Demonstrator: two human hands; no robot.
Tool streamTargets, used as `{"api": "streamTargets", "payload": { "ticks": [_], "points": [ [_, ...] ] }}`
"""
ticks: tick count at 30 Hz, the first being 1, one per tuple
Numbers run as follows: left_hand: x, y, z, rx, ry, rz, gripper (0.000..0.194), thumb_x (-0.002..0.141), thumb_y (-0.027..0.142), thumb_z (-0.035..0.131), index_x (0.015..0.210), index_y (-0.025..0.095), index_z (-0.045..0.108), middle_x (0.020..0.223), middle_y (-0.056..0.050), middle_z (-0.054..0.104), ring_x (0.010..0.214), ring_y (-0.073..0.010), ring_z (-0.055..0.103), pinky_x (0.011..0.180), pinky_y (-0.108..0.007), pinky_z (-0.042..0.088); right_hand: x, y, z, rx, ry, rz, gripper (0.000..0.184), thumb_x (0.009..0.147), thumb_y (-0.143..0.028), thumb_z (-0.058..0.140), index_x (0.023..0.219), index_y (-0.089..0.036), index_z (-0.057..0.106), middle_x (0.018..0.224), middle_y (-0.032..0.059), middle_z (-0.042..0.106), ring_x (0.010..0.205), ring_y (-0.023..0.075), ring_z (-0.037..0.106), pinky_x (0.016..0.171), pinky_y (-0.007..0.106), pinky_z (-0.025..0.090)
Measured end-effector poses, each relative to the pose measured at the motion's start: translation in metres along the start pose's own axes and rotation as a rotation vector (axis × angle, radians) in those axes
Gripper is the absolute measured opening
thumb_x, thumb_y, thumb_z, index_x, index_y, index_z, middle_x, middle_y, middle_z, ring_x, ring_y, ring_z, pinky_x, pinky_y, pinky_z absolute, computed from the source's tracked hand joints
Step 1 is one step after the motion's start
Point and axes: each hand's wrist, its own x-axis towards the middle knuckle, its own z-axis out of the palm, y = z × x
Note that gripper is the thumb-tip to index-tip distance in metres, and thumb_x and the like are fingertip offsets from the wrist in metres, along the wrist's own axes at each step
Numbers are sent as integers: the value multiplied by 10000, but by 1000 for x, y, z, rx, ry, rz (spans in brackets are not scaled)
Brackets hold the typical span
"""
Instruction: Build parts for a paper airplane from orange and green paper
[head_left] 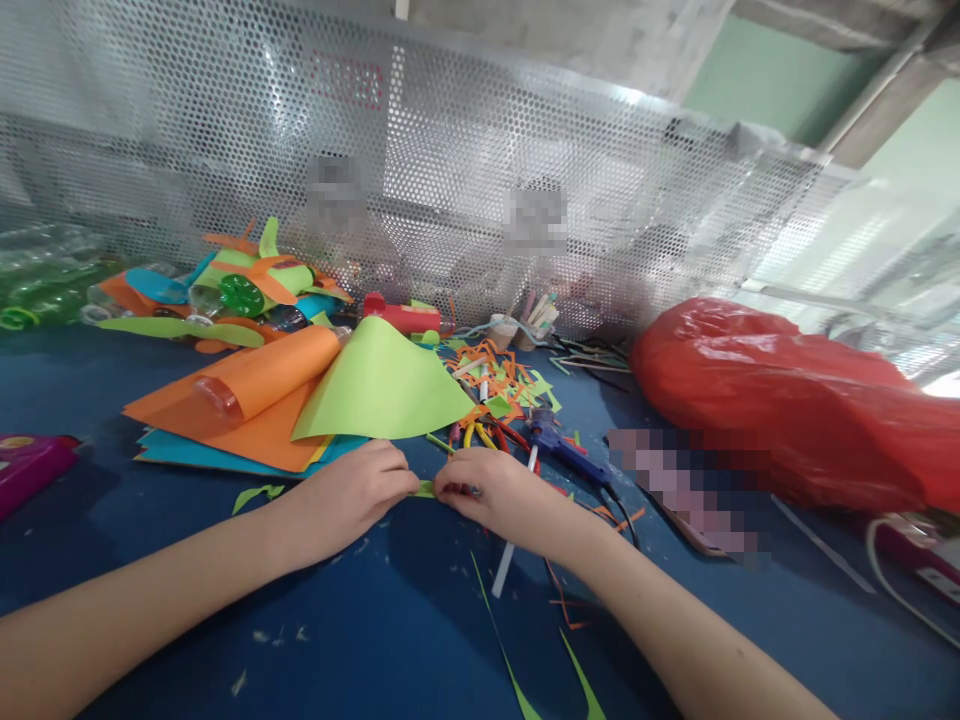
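Between my two hands is a small strip of green paper [425, 489], pinched at both ends just above the blue table. My left hand [367, 490] closes on its left end. Fingers of my right hand [495, 490] are curled tight on the other end. Just beyond lies a curved green paper sheet [382, 385], beside a bottle rolled in orange paper [274, 370] on orange and blue sheets. Close to my right hand are a blue glue gun [570, 450] and a white stick [504, 568], partly hidden by that hand.
Paper-covered bottles [255, 280] pile up at the back left. Orange and green scraps [499, 380] lie mid-table, near cups of sticks [536, 320]. A red plastic bag [765, 400] fills the right side, with a phone-like object [682, 495] before it. A perforated metal screen [465, 150] stands behind.
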Motion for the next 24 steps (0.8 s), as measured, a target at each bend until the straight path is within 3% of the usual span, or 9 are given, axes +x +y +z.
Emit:
{"api": "streamTargets", "payload": {
  "ticks": [6,12,17,24],
  "points": [
    [0,2,-3,-30,10,19,230,939,151,430,951,147,660,908,-76,626,878,-202,550,786,-333,449,0,1,1,-23,-13,34,98,849,-113,569,860,-159,655,808,37,636,761,150,569,710,238,424],
    [1,-2,0,-99,21,-59,160,912,165,500,912,166,661,916,-48,633,898,-183,556,825,-322,445,-1,-2,0,-21,-29,101,81,846,-111,559,875,-166,611,818,28,639,754,151,565,700,248,413],
    [1,-6,4,-120,23,-102,143,904,163,517,897,168,660,914,-43,633,901,-178,561,834,-314,450,-2,-3,-2,-14,-30,20,88,853,-102,539,843,-168,596,797,16,567,727,129,527,669,224,396],
    [1,-1,2,-42,37,-10,212,944,188,437,914,152,644,922,-65,628,887,-195,554,805,-330,452,-2,2,1,3,-14,20,70,863,-121,546,851,-166,599,819,22,575,759,135,531,701,232,410]
  ]
}}
